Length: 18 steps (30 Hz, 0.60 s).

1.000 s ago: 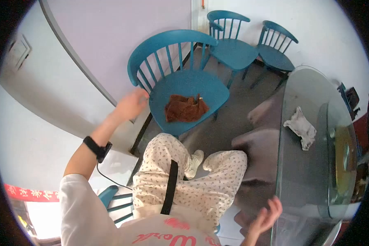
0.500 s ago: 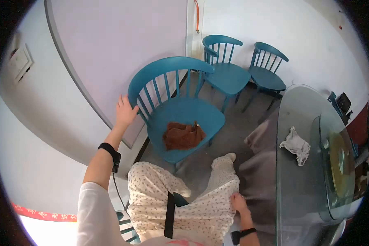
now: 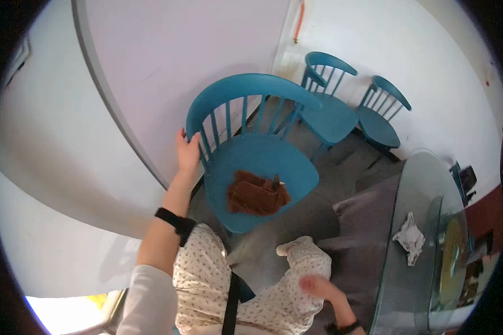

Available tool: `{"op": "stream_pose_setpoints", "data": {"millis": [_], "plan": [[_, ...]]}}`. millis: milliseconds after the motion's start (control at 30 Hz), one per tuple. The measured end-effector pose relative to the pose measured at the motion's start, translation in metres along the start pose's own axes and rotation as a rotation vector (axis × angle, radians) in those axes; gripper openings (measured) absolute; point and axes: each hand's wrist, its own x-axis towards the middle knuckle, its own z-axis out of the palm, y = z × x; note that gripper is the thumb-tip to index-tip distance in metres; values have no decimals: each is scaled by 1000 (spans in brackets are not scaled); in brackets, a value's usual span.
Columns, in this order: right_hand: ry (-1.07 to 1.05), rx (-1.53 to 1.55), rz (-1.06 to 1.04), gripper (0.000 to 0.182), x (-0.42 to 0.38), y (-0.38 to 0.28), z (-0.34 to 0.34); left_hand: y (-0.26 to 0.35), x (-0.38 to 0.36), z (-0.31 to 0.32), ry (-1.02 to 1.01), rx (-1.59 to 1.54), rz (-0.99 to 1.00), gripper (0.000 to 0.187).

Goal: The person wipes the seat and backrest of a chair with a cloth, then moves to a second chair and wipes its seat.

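My left hand [image 3: 189, 149] grips the left end of the curved backrest of a blue chair [image 3: 257, 151], its fingers behind the rail. A crumpled brown cloth [image 3: 257, 194] lies on the front part of that seat. Low at the right, my right hand [image 3: 317, 287] hovers near my patterned trouser leg; motion blurs its fingers, and no object can be made out in it. Further right, a crumpled grey-white cloth [image 3: 411, 239] lies on a glass-topped table [image 3: 399, 279].
Two more blue chairs [image 3: 331, 117] [image 3: 379, 125] stand by the white wall at the back. A round turntable [image 3: 450, 259] sits on the table at the right. Grey fabric [image 3: 352, 240] hangs from the table's near side. A pale panel stands behind the near chair.
The view has turned, so the chairs and table appear shifted. My right hand has lifted off my trouser leg and moved up and slightly left. My left hand remains on the backrest.
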Motion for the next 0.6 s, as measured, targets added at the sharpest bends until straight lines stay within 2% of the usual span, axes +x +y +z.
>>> {"op": "stream_pose_setpoints", "data": {"millis": [33,67,133,200,233,267,300,367,433,567,600], "plan": [[173,-7,-39,24,35,-13,-14,3,-14,5,23,3,-8,65],[288,324,-230,27,82,-2,-17,9,-29,11,75,-109,-77,63],[349,761,-116,32,174,17,-26,7,-44,16,139,-224,-139,62],[478,1053,222,46,222,-20,-31,1,-47,18,138,-241,-28,58],[470,1055,215,46,243,-22,-21,-6,-43,14,144,-237,-20,58],[483,1163,295,54,264,-23,-10,-17,-36,9,64,-127,56,57],[496,1271,376,62,278,-29,-1,-19,-31,5,-18,-17,133,56],[485,1351,421,66,291,-23,12,-18,-29,4,-6,64,188,55],[360,1547,398,62,302,-3,29,-12,-36,0,-53,-29,154,55],[404,1634,446,61,290,-18,42,3,-38,-14,-80,61,35,54],[387,1671,383,62,289,-13,50,5,-40,-18,-71,78,41,53]]}}
